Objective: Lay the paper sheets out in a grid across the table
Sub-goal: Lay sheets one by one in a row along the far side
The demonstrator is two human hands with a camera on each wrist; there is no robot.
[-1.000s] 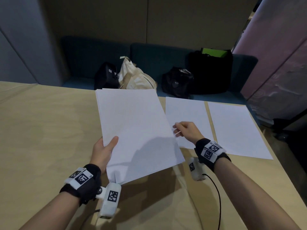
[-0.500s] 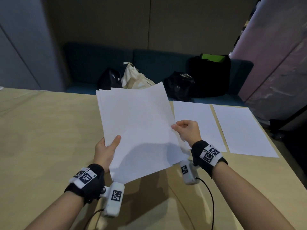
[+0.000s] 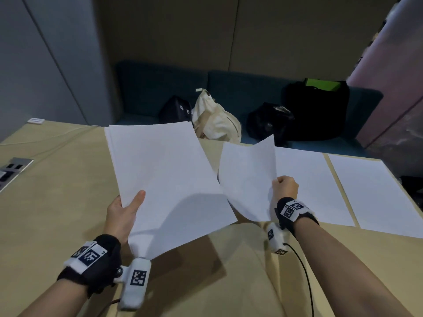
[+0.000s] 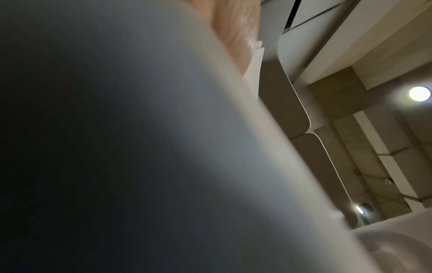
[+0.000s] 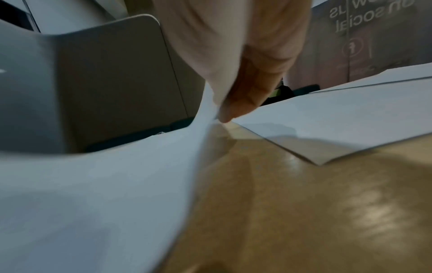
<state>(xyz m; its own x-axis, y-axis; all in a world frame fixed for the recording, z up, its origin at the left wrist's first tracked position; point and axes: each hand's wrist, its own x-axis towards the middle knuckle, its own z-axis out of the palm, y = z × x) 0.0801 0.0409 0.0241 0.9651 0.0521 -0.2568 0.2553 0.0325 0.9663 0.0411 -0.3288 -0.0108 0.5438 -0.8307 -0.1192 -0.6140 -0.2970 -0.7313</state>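
Note:
My left hand [image 3: 124, 212] grips a stack of white paper sheets [image 3: 167, 184] by its lower left edge, thumb on top, holding it above the wooden table [image 3: 57, 202]. The stack's underside [image 4: 163, 166] fills the left wrist view. My right hand [image 3: 285, 187] pinches a single white sheet [image 3: 248, 179] by its right edge; the sheet curls in the air just right of the stack. The right wrist view shows the fingers [image 5: 245, 88] pinching that sheet [image 5: 105, 175]. Two sheets lie flat side by side on the table at the right, one [image 3: 313, 186] beside the other [image 3: 380, 195].
A teal bench [image 3: 229, 94] behind the table holds a cream tote bag [image 3: 215, 117] and several black bags [image 3: 318, 110]. A power socket panel [image 3: 12, 169] is set into the table at the left edge. A pink wall [image 3: 400, 88] rises at the right.
My right hand has pulled one sheet off the stack and moved it to the right, away from the stack. The left hand still holds the stack, now a little further left.

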